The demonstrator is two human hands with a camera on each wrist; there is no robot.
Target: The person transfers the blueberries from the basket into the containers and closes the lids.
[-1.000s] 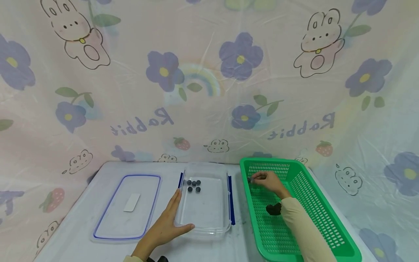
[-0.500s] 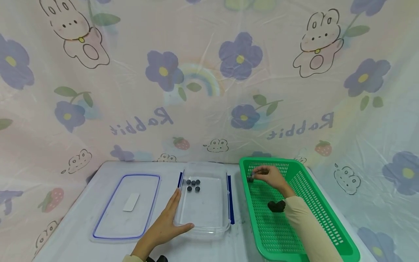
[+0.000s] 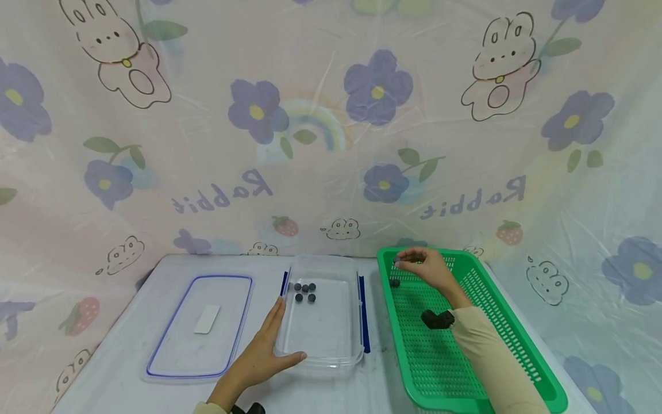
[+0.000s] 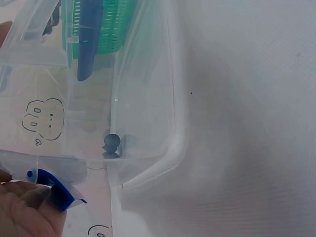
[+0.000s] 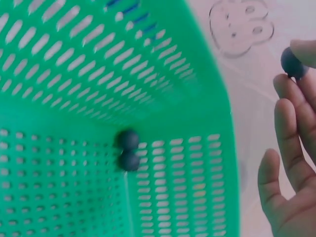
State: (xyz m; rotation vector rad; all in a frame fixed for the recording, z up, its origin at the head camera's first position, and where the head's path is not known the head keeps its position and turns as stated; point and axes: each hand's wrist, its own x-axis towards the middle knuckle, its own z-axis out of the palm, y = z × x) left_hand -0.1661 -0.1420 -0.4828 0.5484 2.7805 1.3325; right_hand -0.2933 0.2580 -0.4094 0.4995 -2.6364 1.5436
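My right hand point(image 3: 429, 270) pinches a blueberry point(image 5: 292, 63) between thumb and fingertips, raised at the green basket's far left corner. Two more blueberries point(image 5: 129, 139) lie together in that corner of the basket point(image 3: 439, 368). Left of it stands a clear plastic box point(image 3: 326, 328) with several blueberries point(image 3: 311, 298) near its far left corner. My left hand point(image 3: 261, 351) rests against the box's left side, fingers extended along the wall and thumb over the front left corner. In the left wrist view, its fingers are beside a blue-edged latch point(image 4: 57, 190).
A clear lid with a blue seal point(image 3: 222, 345) lies on the white table left of the box, a white rectangle point(image 3: 207, 319) on it. Blue-edged latches point(image 3: 364, 313) flank the box. A printed curtain point(image 3: 320, 172) hangs behind. A black device point(image 3: 437, 319) is at my right wrist.
My right hand has risen from the basket's far left corner with a blueberry, uncovering the two left there. My left hand stays against the box.
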